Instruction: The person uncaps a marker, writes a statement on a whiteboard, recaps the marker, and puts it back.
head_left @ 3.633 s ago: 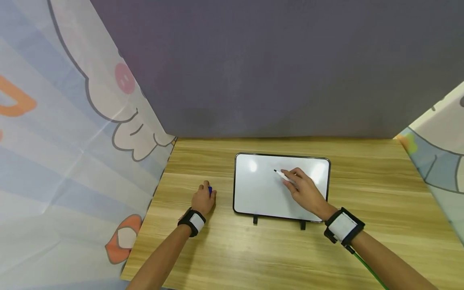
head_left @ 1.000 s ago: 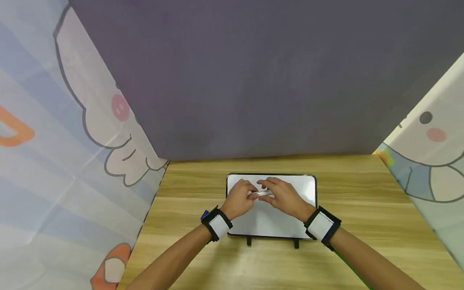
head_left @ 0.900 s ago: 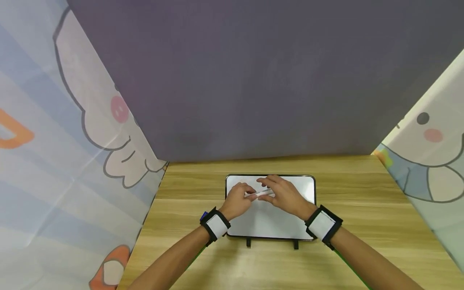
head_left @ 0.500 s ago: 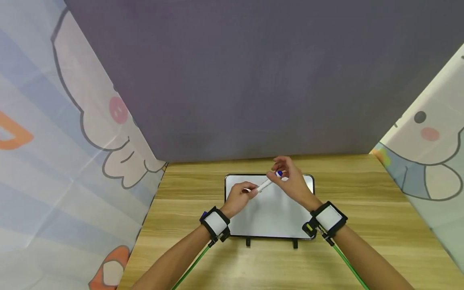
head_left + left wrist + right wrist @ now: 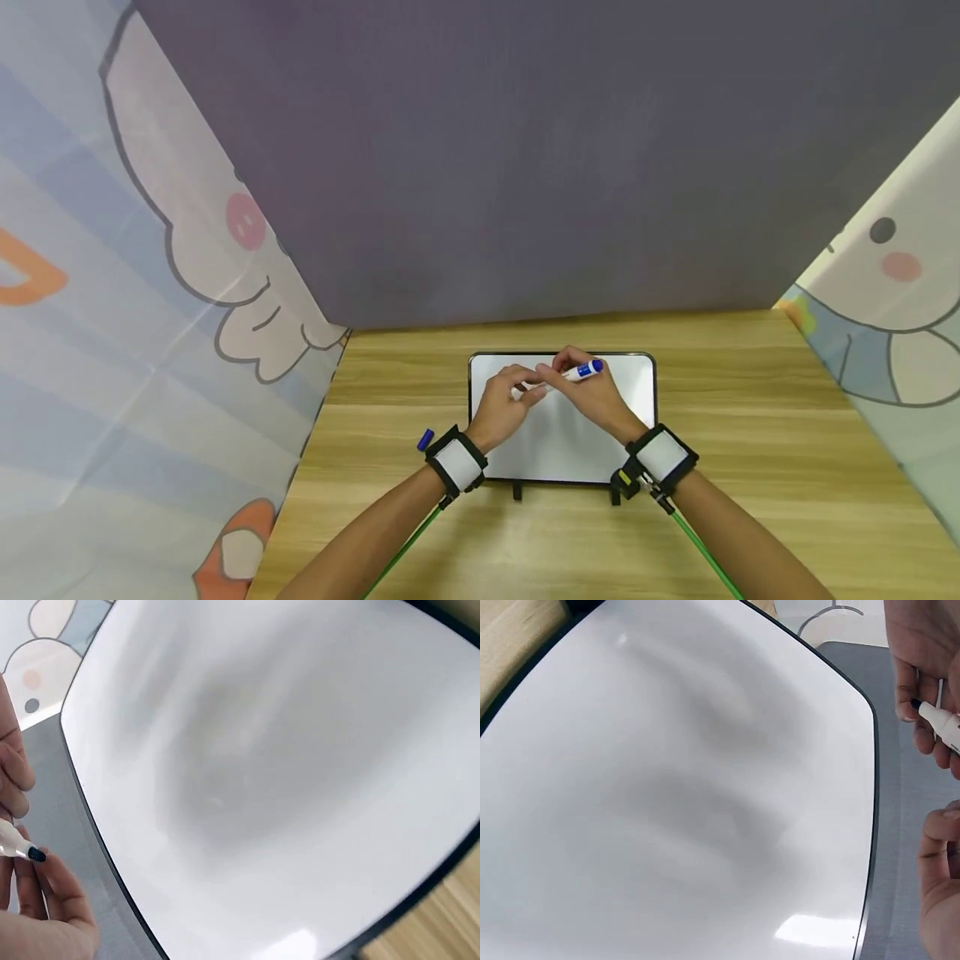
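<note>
Nearest to the person, on the wooden counter (image 5: 750, 433), two forearms with black and white wrist bands reach forward, and green cables run back from the bands toward the near edge. Just left of the left wrist band a small blue pen cap (image 5: 425, 439) lies on the counter, apart from both hands.

A little farther, the whiteboard (image 5: 570, 442) lies flat near the middle of the counter, its two black feet pointing to the near edge. Its white surface (image 5: 285, 772) shows no writing, only soft reflections (image 5: 667, 787).

Both hands meet above the far half of the whiteboard. The left hand (image 5: 504, 404) has its fingers curled around the tip end of the marker pen (image 5: 570, 375); in the left wrist view the dark tip (image 5: 36, 856) sticks out between the fingers (image 5: 52, 889). The right hand (image 5: 592, 396) pinches the white barrel of the marker pen with thumb and fingers, and the blue rear end (image 5: 590, 367) shows beyond them on the right side. The marker pen lies almost level, held above the board and not touching it.

Behind the counter's far edge stands a grey wall (image 5: 525, 167). Cartoon printed curtains (image 5: 112, 292) hang along the left and right edges.
</note>
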The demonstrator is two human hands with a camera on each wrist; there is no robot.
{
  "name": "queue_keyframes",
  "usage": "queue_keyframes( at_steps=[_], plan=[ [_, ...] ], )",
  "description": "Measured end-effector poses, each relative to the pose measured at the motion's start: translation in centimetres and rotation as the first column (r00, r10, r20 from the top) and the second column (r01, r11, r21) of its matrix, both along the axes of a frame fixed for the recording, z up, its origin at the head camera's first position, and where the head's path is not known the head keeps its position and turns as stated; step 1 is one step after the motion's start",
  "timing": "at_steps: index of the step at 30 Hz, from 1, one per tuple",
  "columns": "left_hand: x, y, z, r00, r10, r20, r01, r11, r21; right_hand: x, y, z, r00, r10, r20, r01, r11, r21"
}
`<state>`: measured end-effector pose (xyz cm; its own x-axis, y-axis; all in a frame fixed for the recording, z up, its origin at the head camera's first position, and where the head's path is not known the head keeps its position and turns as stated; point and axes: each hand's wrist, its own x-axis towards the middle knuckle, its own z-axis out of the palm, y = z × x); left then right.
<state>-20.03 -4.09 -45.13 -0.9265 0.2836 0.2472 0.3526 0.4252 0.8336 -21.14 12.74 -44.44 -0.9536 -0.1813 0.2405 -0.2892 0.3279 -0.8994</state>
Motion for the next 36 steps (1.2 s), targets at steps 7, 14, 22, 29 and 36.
queue_keyframes(
  at_steps=[7,14,22,29,36],
  plan=[
    [0.4,-0.8,-0.3,0.997,0.051,-0.052,-0.055,0.994,-0.092,1.1,-0.9,1.1,0.987,0.089,0.136,-0.085,0.996,-0.039],
    [0.8,-1.4,-0.7,0.99,0.079,-0.118,-0.098,0.982,-0.16,1.8,-1.7,1.9,0.976,0.169,0.14,-0.156,0.983,-0.096],
    [0.9,-3.2,-1.7,0.982,0.171,0.076,-0.184,0.96,0.209,1.9,-1.8,1.5,0.985,0.127,0.115,-0.114,0.987,-0.113],
    [0.8,-5.0,-4.2,0.907,0.285,0.311,-0.418,0.705,0.573,2.1,-1.5,0.7,0.986,0.152,0.067,-0.139,0.975,-0.174],
    [0.3,-5.6,-5.8,0.889,0.229,0.396,-0.44,0.669,0.599,1.7,-2.8,-0.5,0.986,0.142,-0.083,-0.15,0.982,-0.112]
  ],
)
